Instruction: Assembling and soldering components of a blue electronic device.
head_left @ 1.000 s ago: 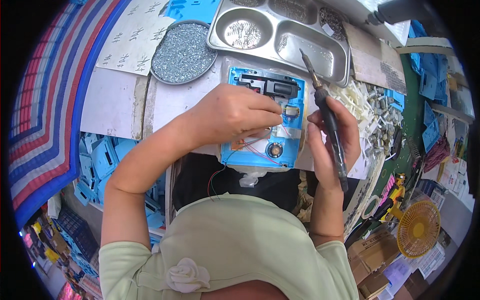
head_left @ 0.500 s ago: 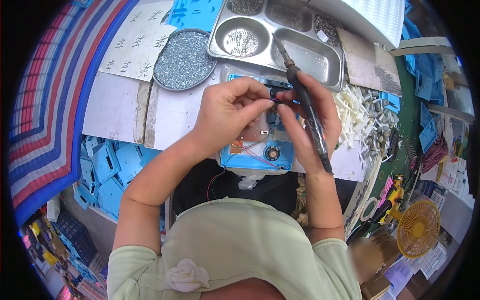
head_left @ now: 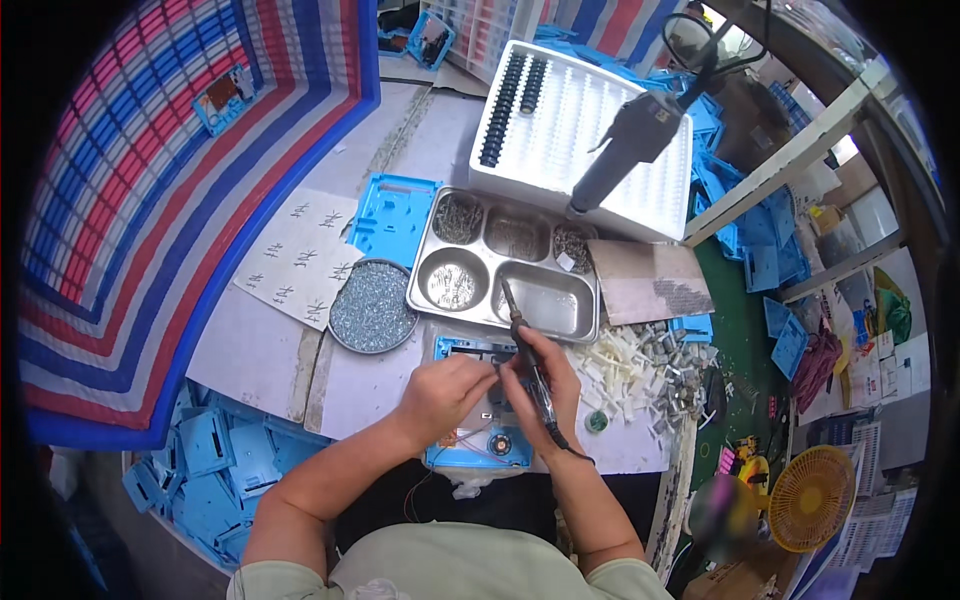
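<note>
My right hand [head_left: 553, 383] is closed round a soldering iron [head_left: 531, 366], whose bare metal tip points up and away over the steel tray. My left hand [head_left: 440, 398] is closed in a pinch, its fingertips meeting the right hand's; whatever is between them is too small to make out. Under both hands lies an opened blue plastic casing [head_left: 452, 457], partly hidden by them. A round speaker [head_left: 500, 443] sits in its near right part, and thin red wires cross beside it. More thin wires hang off the casing's near edge.
Beyond the casing stands a steel compartment tray [head_left: 487, 318] with small metal parts. Left of it is a round dish [head_left: 372, 308] of screws; at right lie heaped white and grey parts [head_left: 640, 375]. An electric screwdriver [head_left: 630, 150] hangs over a white foam tray [head_left: 575, 105].
The view has tilted up and away, so the foam tray and hanging screwdriver now show and the hands sit lower in the picture. Both hands keep together over the casing, soldering iron still held.
</note>
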A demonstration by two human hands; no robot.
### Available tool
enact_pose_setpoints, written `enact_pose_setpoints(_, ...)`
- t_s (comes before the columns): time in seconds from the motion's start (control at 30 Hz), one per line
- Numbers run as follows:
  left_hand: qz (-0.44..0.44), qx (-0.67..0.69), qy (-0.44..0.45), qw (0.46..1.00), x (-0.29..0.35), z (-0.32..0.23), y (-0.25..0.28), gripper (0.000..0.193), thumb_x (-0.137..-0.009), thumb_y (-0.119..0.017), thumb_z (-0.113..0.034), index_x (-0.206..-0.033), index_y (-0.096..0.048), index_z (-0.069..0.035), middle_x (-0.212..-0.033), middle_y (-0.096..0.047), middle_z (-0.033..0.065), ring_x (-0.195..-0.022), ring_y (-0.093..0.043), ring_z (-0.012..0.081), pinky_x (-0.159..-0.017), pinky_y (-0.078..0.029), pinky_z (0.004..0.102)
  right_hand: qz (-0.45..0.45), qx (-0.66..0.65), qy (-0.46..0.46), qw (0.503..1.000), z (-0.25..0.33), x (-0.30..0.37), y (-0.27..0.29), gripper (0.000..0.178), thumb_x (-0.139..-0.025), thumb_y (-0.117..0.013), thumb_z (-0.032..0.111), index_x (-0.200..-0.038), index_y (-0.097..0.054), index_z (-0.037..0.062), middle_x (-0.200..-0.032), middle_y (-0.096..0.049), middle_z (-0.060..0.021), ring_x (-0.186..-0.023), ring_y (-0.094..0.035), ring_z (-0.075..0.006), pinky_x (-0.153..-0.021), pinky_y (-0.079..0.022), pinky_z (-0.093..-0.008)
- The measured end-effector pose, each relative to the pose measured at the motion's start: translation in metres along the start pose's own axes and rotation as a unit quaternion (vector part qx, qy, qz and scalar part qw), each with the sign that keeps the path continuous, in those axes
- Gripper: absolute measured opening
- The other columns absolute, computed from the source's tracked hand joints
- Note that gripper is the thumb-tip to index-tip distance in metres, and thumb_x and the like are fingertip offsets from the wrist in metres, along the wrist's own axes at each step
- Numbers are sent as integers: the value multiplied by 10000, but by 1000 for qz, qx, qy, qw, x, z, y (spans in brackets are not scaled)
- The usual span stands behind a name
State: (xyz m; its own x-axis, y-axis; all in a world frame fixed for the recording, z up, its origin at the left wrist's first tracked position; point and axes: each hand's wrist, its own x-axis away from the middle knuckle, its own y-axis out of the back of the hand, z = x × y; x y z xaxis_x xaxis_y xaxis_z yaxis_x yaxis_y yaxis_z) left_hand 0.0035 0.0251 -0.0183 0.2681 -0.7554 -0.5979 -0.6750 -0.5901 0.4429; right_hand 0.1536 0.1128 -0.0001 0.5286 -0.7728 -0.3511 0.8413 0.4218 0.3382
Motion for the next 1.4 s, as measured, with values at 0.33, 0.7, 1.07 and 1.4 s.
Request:
enact_pose_setpoints(0.33, 40, -28, -67, 997, 0, -6, 7, 154, -831, -747, -24, -975, -694, -13, -846, -669, 107, -727, -687, 286, -622, -560, 384, -44, 82, 136, 986, 12, 13, -6, 584, -774, -753, -107, -1321, -631, 58, -1005, -663, -150, -850, -675, -275, -738, -536, -330)
enact_pose_setpoints(0.7, 157, 159, 163, 961, -3, 3, 21, 108, -937, -683, -36, -995, -726, 44, -891, -719, 127, -760, -691, 193, -686, -539, 302, 47, -95, -28, 994, 3, 6, 13, 600, -840, -726, -85, -1398, -548, 47, -1154, -626, -90, -1028, -693, -172, -870, -566, -299)
enact_pose_setpoints(1.07, 167, 223, 229, 933, -5, 6, 21, 140, -947, -696, -89, -1007, -741, 28, -811, -719, 72, -663, -622, 78, -592, -491, 253, 50, -111, -30, 992, 2, -3, -1, 552, -869, -710, -81, -1384, -565, 55, -1002, -648, -60, -903, -673, -120, -795, -555, -266)
enact_pose_setpoints(1.4, 162, 222, 275, 921, -4, 4, 23, 102, -931, -706, -36, -996, -732, 38, -961, -714, 68, -839, -648, 96, -729, -527, 254, 15, -108, -27, 994, 3, 3, -4, 537, -858, -708, -80, -1364, -571, 38, -977, -642, -53, -878, -650, -98, -770, -536, -243)
